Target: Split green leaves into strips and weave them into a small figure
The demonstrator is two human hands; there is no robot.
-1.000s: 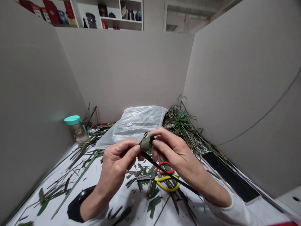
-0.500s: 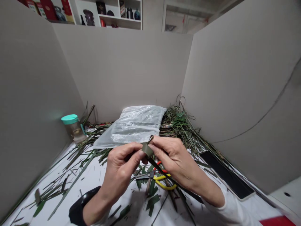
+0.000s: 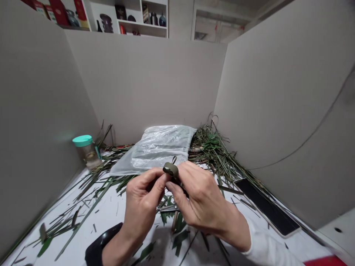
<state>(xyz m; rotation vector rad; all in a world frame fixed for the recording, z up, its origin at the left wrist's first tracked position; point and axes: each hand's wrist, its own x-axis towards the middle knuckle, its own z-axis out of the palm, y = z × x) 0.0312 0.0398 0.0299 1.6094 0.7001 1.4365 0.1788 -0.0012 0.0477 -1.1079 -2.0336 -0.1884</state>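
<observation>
The leaf loop (image 3: 171, 169) I held looked dull and a bit rough. The plastic bag (image 3: 155, 149) was thin and shiny. The glass jar (image 3: 88, 157) had a smooth plastic lid (image 3: 82, 140). The phone (image 3: 266, 207) was glossy and black.

jar (image 3: 86, 150) left of plastic bag (image 3: 155, 151) | leaves (image 3: 213, 147) right | probably phone (image 3: 266, 207) further right

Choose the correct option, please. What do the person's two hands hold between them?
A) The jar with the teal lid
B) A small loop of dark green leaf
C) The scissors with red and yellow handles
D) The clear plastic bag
B. The left hand and the right hand pinch the small loop of dark green leaf between their fingertips.
</observation>
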